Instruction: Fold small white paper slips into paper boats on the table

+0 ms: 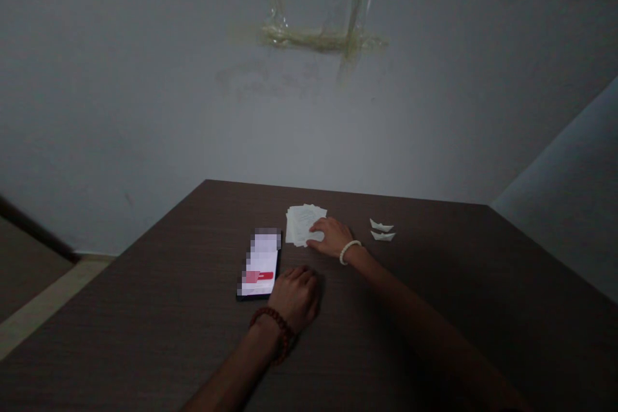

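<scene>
A loose stack of white paper sheets (300,224) lies near the middle of the table. My right hand (332,237), with a pale bead bracelet on its wrist, reaches over the stack's right edge. Its thumb and forefinger touch the paper but stay apart. Closer to me, my left hand (295,296) rests on the tabletop with its fingers curled in and nothing visible in them. A dark red bead bracelet circles that wrist. Just left of it lies a phone (261,264) with a lit, partly pixelated screen. Two small folded paper boats (383,236) sit right of my right hand.
The brown wooden table (183,257) stands against a grey wall (145,77). Strips of clear, yellowed tape (313,42) cling to the wall above it. A pale slanted surface (570,161) rises at the right, and floor shows at the far left.
</scene>
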A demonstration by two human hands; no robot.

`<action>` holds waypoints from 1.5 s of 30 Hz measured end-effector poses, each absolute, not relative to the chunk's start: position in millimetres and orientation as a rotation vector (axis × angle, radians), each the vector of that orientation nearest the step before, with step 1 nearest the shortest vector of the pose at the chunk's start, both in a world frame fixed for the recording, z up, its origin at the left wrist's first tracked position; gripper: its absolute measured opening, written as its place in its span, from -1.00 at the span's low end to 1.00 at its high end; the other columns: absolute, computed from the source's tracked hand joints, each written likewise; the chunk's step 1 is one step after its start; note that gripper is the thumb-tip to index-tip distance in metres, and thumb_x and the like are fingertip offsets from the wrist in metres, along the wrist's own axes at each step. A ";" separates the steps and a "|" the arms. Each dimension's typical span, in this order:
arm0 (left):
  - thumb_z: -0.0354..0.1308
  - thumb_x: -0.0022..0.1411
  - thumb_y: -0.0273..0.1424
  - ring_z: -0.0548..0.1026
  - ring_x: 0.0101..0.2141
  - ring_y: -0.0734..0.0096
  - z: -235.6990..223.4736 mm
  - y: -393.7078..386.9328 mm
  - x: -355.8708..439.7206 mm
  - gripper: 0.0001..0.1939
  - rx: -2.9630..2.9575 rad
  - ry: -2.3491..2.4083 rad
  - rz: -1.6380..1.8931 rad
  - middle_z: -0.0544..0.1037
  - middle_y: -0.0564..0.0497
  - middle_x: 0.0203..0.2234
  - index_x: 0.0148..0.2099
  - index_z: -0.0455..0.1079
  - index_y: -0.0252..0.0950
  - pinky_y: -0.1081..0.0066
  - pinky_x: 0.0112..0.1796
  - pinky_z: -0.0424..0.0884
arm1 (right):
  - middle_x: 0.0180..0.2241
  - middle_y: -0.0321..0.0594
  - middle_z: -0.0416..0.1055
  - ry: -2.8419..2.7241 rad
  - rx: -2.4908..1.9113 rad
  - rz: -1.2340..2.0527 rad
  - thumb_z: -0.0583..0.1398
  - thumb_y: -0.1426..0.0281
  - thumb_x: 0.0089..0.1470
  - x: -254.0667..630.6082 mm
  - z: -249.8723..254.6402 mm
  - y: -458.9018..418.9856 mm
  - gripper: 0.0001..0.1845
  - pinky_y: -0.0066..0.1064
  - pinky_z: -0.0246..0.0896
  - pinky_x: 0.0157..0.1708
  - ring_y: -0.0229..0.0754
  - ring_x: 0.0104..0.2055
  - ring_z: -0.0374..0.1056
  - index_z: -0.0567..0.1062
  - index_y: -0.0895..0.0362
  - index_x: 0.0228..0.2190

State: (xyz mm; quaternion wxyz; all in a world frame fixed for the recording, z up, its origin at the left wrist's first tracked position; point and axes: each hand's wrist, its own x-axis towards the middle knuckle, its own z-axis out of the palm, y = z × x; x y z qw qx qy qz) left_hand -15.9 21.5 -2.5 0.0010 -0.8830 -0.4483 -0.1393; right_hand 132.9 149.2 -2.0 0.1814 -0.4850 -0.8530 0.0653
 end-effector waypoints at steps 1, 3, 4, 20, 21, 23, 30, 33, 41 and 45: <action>0.01 0.16 -0.52 0.43 -0.22 0.19 -1.9 21.3 -15.8 -0.90 -2.771 -1.409 -0.446 0.50 -0.10 -0.32 -0.32 0.36 -0.34 0.25 -0.22 0.37 | -0.11 -0.19 0.46 -2.408 -1.374 0.176 0.22 0.15 0.02 131.9 -1.1 148.4 -0.65 -0.28 0.15 0.00 -0.08 -0.04 0.31 0.53 0.09 -0.20; 0.02 0.16 -0.53 0.43 -0.21 0.18 -0.7 20.8 -15.7 -0.90 -2.771 -1.418 -0.462 0.50 -0.11 -0.31 -0.32 0.36 -0.34 0.25 -0.22 0.37 | -0.12 -0.18 0.46 -2.413 -1.382 0.157 0.21 0.15 0.02 129.9 0.9 146.6 -0.64 -0.27 0.16 -0.01 -0.06 -0.05 0.31 0.52 0.10 -0.20; 0.02 0.16 -0.53 0.43 -0.21 0.18 -0.1 20.5 -15.7 -0.90 -2.775 -1.423 -0.463 0.50 -0.11 -0.30 -0.32 0.36 -0.34 0.25 -0.21 0.37 | -0.12 -0.16 0.46 -2.416 -1.387 0.147 0.22 0.15 0.01 128.9 1.9 145.7 -0.63 -0.26 0.16 -0.02 -0.05 -0.05 0.31 0.52 0.10 -0.20; 0.03 0.15 -0.51 0.42 -0.17 0.17 -5.0 21.6 -16.5 -0.90 -2.765 -1.420 -0.429 0.50 -0.12 -0.28 -0.30 0.36 -0.33 0.22 -0.16 0.37 | -0.10 -0.14 0.44 -2.526 -1.439 -0.037 0.05 0.24 0.17 122.1 5.6 136.0 -0.67 -0.25 0.15 -0.05 -0.04 -0.05 0.30 0.47 0.09 -0.13; 0.02 0.15 -0.52 0.42 -0.16 0.16 -4.9 21.4 -16.5 -0.90 -2.768 -1.414 -0.437 0.50 -0.13 -0.27 -0.29 0.36 -0.34 0.21 -0.16 0.37 | -0.11 -0.14 0.45 -2.541 -1.439 -0.052 0.02 0.25 0.20 121.9 6.4 135.7 -0.67 -0.26 0.15 -0.06 -0.05 -0.06 0.31 0.48 0.09 -0.14; 0.01 0.16 -0.52 0.42 -0.16 0.16 -4.5 21.2 -16.7 -0.89 -2.775 -1.409 -0.461 0.50 -0.13 -0.28 -0.29 0.36 -0.33 0.21 -0.15 0.37 | -0.13 -0.10 0.45 -2.574 -1.438 -0.082 -0.04 0.28 0.24 121.2 7.5 134.8 -0.66 -0.26 0.16 -0.08 -0.06 -0.08 0.32 0.48 0.11 -0.17; 0.03 0.13 -0.51 0.42 -0.20 0.19 -4.0 21.9 -16.7 -0.91 -2.785 -1.421 -0.447 0.50 -0.12 -0.31 -0.32 0.36 -0.33 0.24 -0.18 0.38 | -0.16 -0.03 0.45 -2.701 -1.393 -0.158 -0.06 0.37 0.26 118.5 7.0 132.1 -0.71 -0.22 0.16 -0.11 -0.03 -0.10 0.34 0.44 0.15 -0.19; 0.02 0.15 -0.50 0.42 -0.19 0.16 -4.3 22.4 -16.5 -0.89 -2.784 -1.411 -0.429 0.50 -0.13 -0.29 -0.30 0.37 -0.34 0.22 -0.17 0.37 | -0.18 -0.02 0.46 -2.728 -1.376 -0.159 -0.02 0.42 0.23 118.7 7.4 133.3 -0.75 -0.25 0.18 -0.14 -0.04 -0.13 0.36 0.43 0.16 -0.19; 0.03 0.16 -0.50 0.44 -0.22 0.17 -3.1 22.2 -16.4 -0.90 -2.770 -1.424 -0.435 0.51 -0.12 -0.30 -0.30 0.37 -0.34 0.24 -0.20 0.37 | -0.25 -0.04 0.50 -2.615 -1.336 -0.108 0.01 0.38 0.21 134.6 12.8 123.2 -0.74 -0.33 0.19 -0.17 -0.07 -0.17 0.38 0.48 0.16 -0.31; 0.03 0.15 -0.51 0.45 -0.25 0.15 -0.7 21.4 -16.1 -0.89 -2.749 -1.448 -0.463 0.52 -0.12 -0.33 -0.32 0.38 -0.35 0.22 -0.23 0.38 | -0.21 -0.10 0.50 -2.475 -1.322 -0.043 0.05 0.41 0.16 156.9 9.0 101.1 -0.77 -0.35 0.19 -0.13 -0.11 -0.16 0.39 0.50 0.14 -0.35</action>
